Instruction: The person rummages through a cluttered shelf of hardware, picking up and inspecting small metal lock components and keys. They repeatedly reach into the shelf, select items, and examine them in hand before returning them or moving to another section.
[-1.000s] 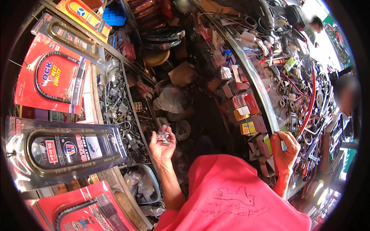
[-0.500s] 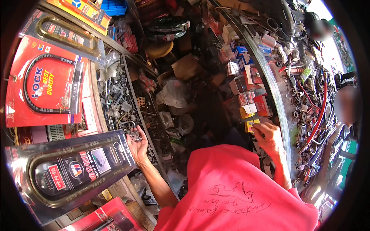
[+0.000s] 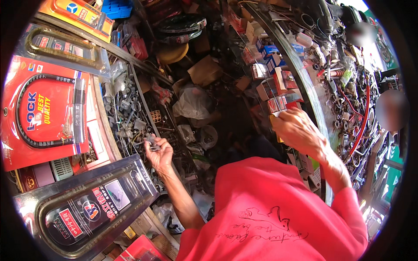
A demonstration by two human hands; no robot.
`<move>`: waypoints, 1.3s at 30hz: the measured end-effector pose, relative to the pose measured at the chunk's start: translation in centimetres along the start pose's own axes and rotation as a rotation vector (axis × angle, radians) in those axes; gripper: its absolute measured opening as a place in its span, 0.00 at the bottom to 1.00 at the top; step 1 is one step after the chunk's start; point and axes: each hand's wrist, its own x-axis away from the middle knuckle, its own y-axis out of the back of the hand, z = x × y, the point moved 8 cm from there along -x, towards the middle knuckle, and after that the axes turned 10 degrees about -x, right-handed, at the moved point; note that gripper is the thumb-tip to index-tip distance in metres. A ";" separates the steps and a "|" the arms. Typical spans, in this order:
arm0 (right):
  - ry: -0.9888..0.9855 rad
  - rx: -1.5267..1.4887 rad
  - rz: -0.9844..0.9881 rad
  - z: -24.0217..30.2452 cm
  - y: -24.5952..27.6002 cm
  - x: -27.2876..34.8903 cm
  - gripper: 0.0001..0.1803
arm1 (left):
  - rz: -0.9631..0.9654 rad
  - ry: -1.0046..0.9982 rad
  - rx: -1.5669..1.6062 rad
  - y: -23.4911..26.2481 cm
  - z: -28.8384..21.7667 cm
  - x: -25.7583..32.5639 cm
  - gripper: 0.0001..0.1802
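Note:
My left hand [image 3: 161,155] is palm up at the left, its fingers curled round some small grey metal parts [image 3: 152,142]. It hovers at the edge of a tray of loose small hardware [image 3: 135,117]. On the right, my right hand [image 3: 300,132] is bent over a row of small boxes, its fingers closed together and pointing down. Its fingertips are at a yellow box [image 3: 273,121], next to a red and white box [image 3: 278,103]. Whatever those fingers hold is hidden behind the hand.
Packaged U-shaped locks [image 3: 52,111] lie at the left, one in a dark blister pack [image 3: 87,209] near my left forearm. A glass counter edge [image 3: 300,74] runs along the right, with heaped metal parts beyond. Plastic bags [image 3: 191,103] and a cardboard box [image 3: 205,71] fill the middle.
My right hand has moved up and left over the yellow box, covering much of it. My left hand's fingers have curled in more round the grey parts. The view has shifted slightly.

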 end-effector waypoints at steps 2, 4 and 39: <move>0.196 0.080 -0.013 2.1 -0.2 -3.0 0.07 | 0.020 0.024 -0.054 -1.7 2.7 1.2 0.13; 0.275 0.050 0.038 3.1 -1.6 -5.6 0.11 | -0.067 0.015 -0.078 -3.6 6.0 2.2 0.14; 0.148 -0.989 -0.248 -0.9 -1.5 -12.4 0.13 | 0.120 0.101 -0.123 -14.2 17.5 5.1 0.36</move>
